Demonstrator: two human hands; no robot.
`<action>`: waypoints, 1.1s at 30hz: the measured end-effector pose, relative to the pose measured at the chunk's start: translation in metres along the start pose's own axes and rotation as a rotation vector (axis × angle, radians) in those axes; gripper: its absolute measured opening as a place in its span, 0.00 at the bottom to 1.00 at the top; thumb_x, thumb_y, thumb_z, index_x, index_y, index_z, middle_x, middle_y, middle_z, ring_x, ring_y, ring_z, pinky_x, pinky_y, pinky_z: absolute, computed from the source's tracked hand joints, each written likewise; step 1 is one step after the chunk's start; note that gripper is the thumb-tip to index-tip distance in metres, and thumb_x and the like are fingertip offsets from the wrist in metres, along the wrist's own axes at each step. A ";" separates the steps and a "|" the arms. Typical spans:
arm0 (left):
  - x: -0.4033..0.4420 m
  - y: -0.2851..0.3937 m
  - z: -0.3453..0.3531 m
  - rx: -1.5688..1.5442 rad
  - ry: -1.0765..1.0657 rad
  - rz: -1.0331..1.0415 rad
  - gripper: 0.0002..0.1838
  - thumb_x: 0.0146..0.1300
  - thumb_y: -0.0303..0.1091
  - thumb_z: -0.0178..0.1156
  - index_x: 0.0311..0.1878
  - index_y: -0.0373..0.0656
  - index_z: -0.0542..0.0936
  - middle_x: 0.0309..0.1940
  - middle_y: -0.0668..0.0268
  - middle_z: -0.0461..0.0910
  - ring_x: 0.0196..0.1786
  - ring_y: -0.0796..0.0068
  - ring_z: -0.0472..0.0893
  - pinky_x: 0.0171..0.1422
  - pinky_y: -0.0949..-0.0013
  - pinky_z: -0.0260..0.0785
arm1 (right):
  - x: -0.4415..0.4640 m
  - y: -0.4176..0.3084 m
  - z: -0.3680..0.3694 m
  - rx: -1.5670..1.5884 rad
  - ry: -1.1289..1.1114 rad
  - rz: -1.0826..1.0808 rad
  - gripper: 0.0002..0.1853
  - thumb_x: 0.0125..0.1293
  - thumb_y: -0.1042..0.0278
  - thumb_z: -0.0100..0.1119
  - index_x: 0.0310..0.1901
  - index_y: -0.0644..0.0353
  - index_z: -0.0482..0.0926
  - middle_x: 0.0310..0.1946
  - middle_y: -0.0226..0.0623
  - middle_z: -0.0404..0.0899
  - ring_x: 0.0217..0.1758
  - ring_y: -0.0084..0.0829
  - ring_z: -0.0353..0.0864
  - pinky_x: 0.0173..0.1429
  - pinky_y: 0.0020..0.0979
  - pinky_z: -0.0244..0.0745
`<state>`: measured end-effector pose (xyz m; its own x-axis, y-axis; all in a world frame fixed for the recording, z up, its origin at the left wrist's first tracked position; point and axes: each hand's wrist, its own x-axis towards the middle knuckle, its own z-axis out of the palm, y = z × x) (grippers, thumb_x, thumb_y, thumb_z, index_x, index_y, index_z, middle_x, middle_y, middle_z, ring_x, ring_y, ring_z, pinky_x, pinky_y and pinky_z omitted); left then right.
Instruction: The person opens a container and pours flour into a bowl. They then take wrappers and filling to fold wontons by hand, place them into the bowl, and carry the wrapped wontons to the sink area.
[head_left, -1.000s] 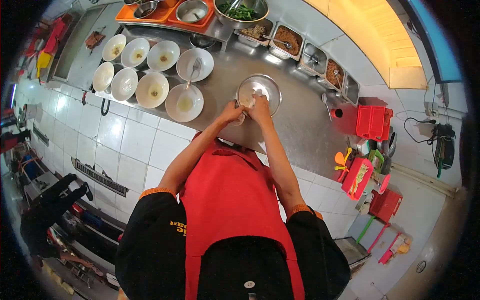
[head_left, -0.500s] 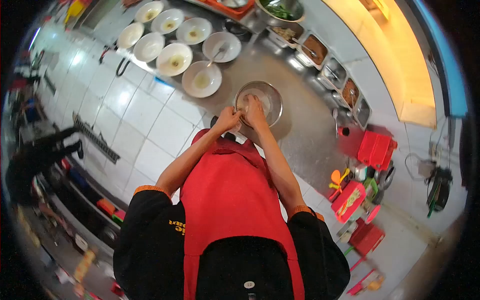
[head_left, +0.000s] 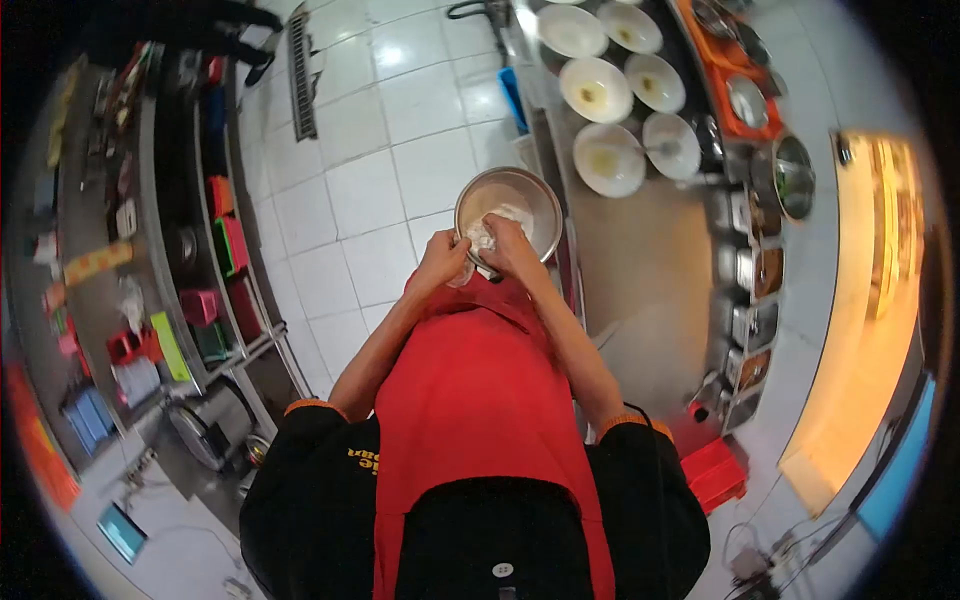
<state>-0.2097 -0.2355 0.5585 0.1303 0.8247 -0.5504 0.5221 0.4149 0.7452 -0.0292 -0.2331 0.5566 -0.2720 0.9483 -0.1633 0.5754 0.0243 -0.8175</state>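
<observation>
A round metal bowl [head_left: 548, 190] is held in front of my red apron, over the floor beside the counter. White, crumpled-looking material [head_left: 482, 236] lies inside it; what it is I cannot make out. My left hand [head_left: 440, 258] is closed at the bowl's near left rim, with a bit of clear plastic [head_left: 462, 274] below the fingers. Over the near rim reaches my right hand [head_left: 512, 247], its curled fingers inside the bowl against the white material. The fingertips of the right hand are partly hidden.
To the right runs a steel counter [head_left: 640, 270], with several white bowls [head_left: 608, 160] holding a little liquid and a row of metal containers [head_left: 755, 272] along its far edge. A shelving unit [head_left: 170, 250] stands left across the tiled floor [head_left: 350, 220]. A person's dark-clothed legs [head_left: 215, 35] show at upper left.
My body has turned left, away from the counter. The metal bowl has come off the countertop and is now over the floor, with both hands still at it.
</observation>
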 end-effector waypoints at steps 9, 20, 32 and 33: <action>0.069 -0.038 -0.134 -0.142 0.141 -0.067 0.17 0.62 0.36 0.55 0.41 0.28 0.81 0.27 0.54 0.83 0.30 0.69 0.82 0.36 0.63 0.73 | 0.177 -0.051 0.038 0.008 -0.510 -0.131 0.27 0.50 0.65 0.65 0.54 0.68 0.76 0.44 0.57 0.81 0.49 0.49 0.82 0.56 0.39 0.75; 0.194 0.013 -0.325 -0.236 0.245 -0.076 0.18 0.60 0.38 0.56 0.42 0.29 0.80 0.27 0.42 0.81 0.35 0.48 0.84 0.41 0.55 0.74 | 0.401 -0.131 0.084 0.031 -0.517 -0.008 0.25 0.53 0.64 0.64 0.52 0.70 0.78 0.40 0.53 0.83 0.45 0.40 0.83 0.52 0.36 0.76; 0.424 0.074 -0.448 -0.141 0.427 -0.033 0.16 0.62 0.38 0.56 0.45 0.33 0.82 0.27 0.48 0.83 0.33 0.57 0.86 0.39 0.58 0.76 | 0.677 -0.132 0.071 -0.083 -0.241 -0.197 0.22 0.50 0.63 0.67 0.43 0.71 0.82 0.39 0.60 0.82 0.45 0.55 0.83 0.49 0.43 0.77; 0.444 0.087 -0.464 -0.166 0.430 -0.067 0.17 0.62 0.38 0.56 0.45 0.34 0.82 0.28 0.48 0.83 0.34 0.57 0.86 0.41 0.57 0.76 | 0.707 -0.145 0.058 -0.089 -0.291 -0.170 0.22 0.50 0.63 0.67 0.43 0.71 0.82 0.37 0.59 0.83 0.43 0.53 0.84 0.48 0.42 0.77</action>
<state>-0.4981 0.3449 0.5535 -0.2785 0.8639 -0.4197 0.3711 0.4999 0.7825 -0.3502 0.4156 0.5279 -0.5710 0.7987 -0.1898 0.5645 0.2142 -0.7971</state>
